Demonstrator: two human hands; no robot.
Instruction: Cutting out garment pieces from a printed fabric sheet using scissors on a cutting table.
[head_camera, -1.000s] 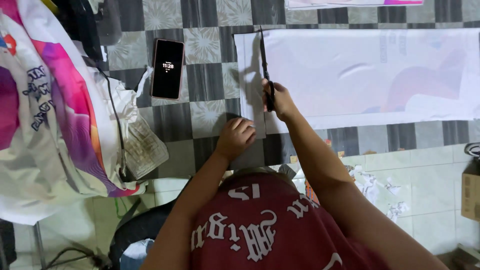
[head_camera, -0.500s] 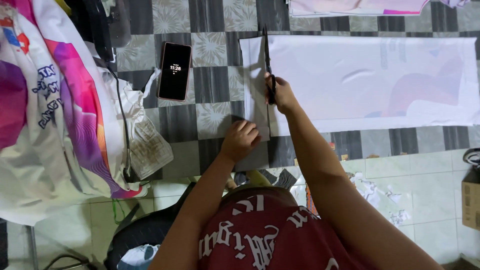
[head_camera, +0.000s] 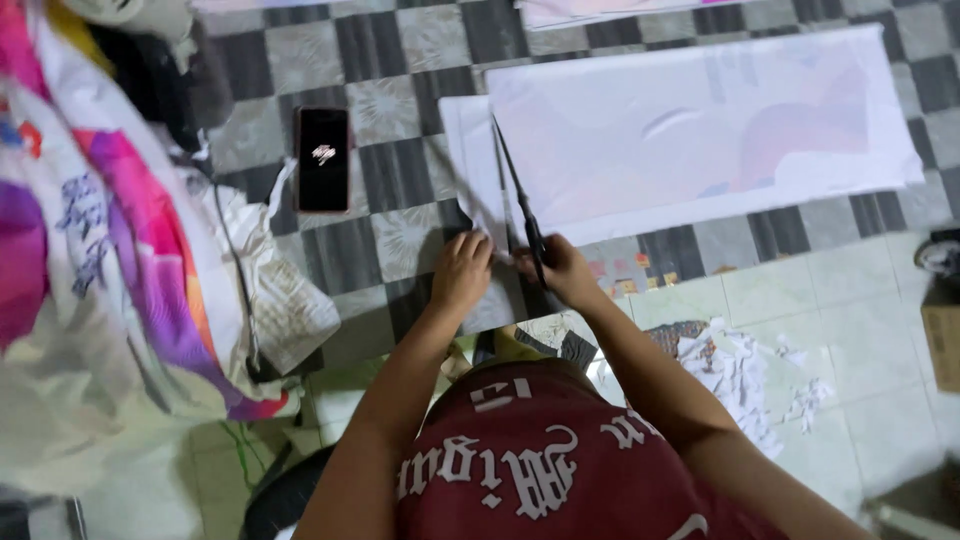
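Note:
A long white printed sheet (head_camera: 700, 130) lies flat on a checkered floor mat (head_camera: 390, 60). My right hand (head_camera: 560, 272) grips black scissors (head_camera: 520, 205) whose blades point away from me along the sheet's left end. A narrow white strip (head_camera: 468, 150) lies to the left of the blades. My left hand (head_camera: 462, 270) presses down on the near end of that strip, fingers bent, close beside the right hand.
A black phone (head_camera: 323, 158) with a lit screen lies on the mat to the left. A big heap of colourful printed fabric (head_camera: 90, 260) fills the left side. White paper scraps (head_camera: 730, 370) lie on the pale tiles at right, and a cardboard box (head_camera: 942, 330) sits at the right edge.
Both hands have come nearer to me and closer together. The scissors have drawn back along the sheet's left end. The view has shifted, so everything sits more to the right.

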